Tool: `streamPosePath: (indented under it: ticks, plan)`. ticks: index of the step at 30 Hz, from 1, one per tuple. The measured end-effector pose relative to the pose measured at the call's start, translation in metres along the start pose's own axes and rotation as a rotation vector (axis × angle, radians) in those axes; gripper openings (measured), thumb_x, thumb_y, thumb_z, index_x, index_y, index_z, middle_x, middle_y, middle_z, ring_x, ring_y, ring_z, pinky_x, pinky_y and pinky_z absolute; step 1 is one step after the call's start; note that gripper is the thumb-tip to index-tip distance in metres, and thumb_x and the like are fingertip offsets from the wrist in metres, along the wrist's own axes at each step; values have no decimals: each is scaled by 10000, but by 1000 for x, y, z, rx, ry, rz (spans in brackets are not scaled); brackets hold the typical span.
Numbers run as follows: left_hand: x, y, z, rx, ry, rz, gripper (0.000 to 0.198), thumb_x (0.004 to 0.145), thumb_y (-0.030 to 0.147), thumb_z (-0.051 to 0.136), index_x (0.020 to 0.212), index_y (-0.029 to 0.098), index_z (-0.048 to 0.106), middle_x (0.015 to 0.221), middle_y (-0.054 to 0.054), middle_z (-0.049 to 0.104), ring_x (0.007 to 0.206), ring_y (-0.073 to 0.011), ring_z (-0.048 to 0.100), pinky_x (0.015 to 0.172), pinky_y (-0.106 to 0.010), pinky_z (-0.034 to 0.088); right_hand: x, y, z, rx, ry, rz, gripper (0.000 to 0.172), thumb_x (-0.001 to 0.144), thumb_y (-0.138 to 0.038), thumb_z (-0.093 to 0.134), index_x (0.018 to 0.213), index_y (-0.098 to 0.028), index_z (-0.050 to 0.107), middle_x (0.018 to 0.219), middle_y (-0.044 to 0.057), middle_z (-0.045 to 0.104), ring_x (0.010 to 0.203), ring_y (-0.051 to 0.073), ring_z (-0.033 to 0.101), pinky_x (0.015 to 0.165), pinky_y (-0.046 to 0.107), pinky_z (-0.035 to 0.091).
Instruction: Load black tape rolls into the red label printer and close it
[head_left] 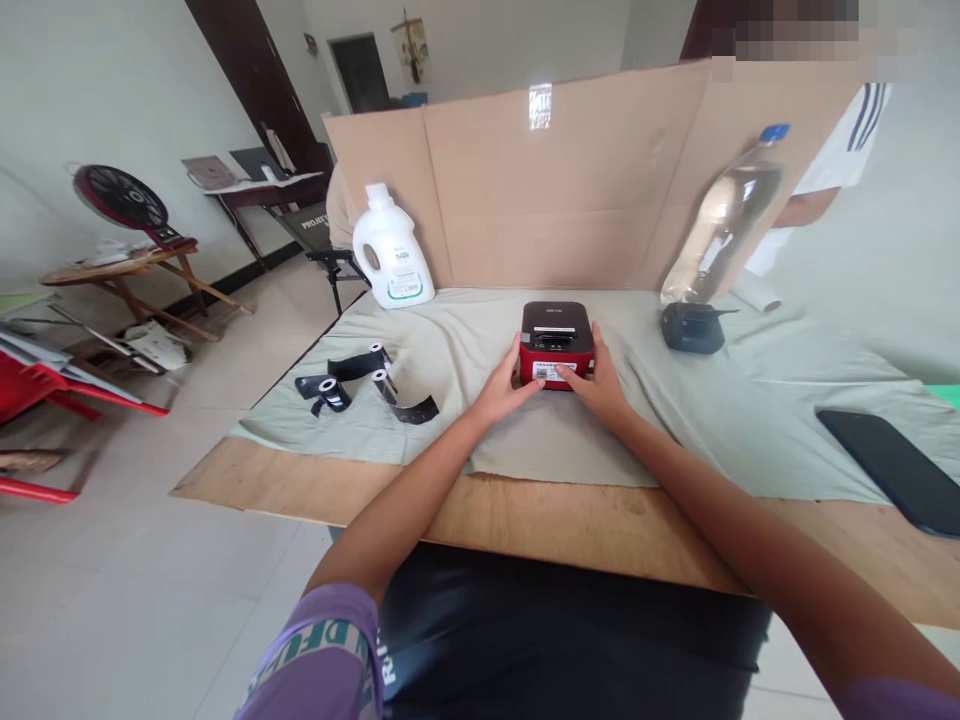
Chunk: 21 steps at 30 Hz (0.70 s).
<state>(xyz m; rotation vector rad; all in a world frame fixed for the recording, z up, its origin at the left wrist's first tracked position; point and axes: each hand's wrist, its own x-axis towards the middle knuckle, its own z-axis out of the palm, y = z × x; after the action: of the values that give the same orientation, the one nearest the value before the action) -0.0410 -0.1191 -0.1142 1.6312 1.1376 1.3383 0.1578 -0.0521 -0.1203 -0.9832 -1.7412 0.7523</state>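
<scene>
A small red-and-black receipt printer (556, 327) rests on the cloth at the table's middle, a white label on its near side. My left hand (502, 388) is closed against its left side, thumb on the front near the label. On the other side my right hand (600, 387) wraps the right edge, its thumb touching the label. To the left lie several small rolls of black paper or film (335, 394), partly unwound. A black device (691, 328) like a small holder sits to the right.
A pale green cloth (465, 440) covers most of the wooden table (555, 515). Cardboard (555, 190) stands along the back. A white detergent jug (394, 250), a large clear bottle (724, 225) and a black phone (892, 465) stand or lie around. A person is behind the cardboard at right.
</scene>
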Motion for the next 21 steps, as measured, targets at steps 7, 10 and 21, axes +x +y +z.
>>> streamPosePath:
  ticks: [7, 10, 21]
  plan:
    - [2, 0, -4, 22, -40, 4, 1058, 865, 451, 704, 1632, 281, -5, 1644, -70, 330, 1441, -258, 446, 1210, -387, 353, 2, 4, -2, -3, -15, -35, 1041, 763, -491, 761, 1608, -250, 202, 1529, 161, 420, 1395, 329, 426, 1106, 522, 432]
    - [1, 1, -5, 23, -42, 20, 1024, 876, 448, 690, 1635, 268, 27, 1631, -74, 358, 1432, -251, 457, 1195, -378, 373, 2, 4, -2, -3, -17, -40, 1016, 767, -481, 753, 1601, -258, 217, 1519, 155, 432, 1366, 313, 454, 1099, 506, 438]
    - [2, 2, -9, 126, 26, 3, 794, 939, 454, 607, 1612, 332, 205, 1629, -13, 364, 1497, -239, 353, 1261, -392, 244, 3, 4, -4, 4, -39, -6, 1004, 758, -459, 756, 1595, -282, 230, 1520, 143, 430, 1335, 309, 477, 1066, 494, 469]
